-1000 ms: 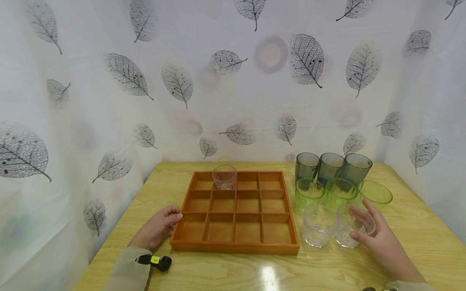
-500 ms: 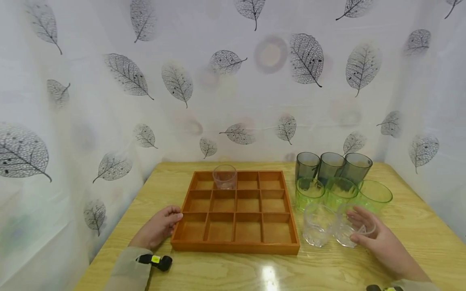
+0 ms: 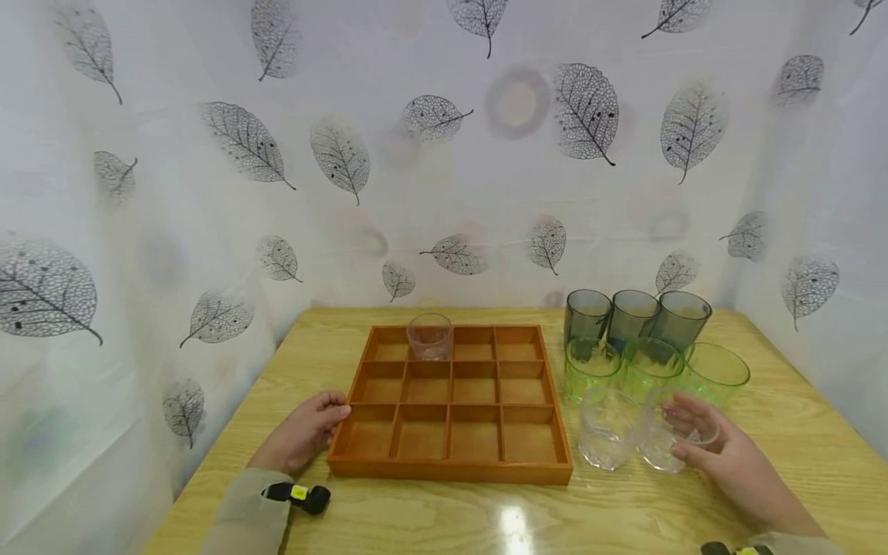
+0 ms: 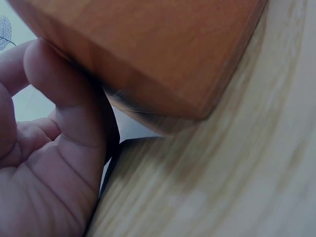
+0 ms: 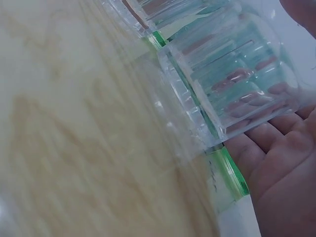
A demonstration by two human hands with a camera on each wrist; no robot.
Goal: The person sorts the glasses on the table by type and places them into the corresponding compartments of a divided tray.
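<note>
Wooden table [image 3: 388, 520], left hand [image 3: 305, 432] gripping divided tray [image 3: 451, 471], right hand [image 3: 731, 459], grip curled round clear glass [image 3: 660, 443], spread wider earlier

The tray [image 3: 449, 471] is orange-brown, 3 glasses [image 3: 650, 375] green, the curtain [image 3: 444, 196] leaf-printed.

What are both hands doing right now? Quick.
Left hand: closed on the left edge of the rectangular, orange-brown wooden compartment tray.
Right hand: closed around the rightmost round, clear, colourless cup; firmness can't be told.
</note>
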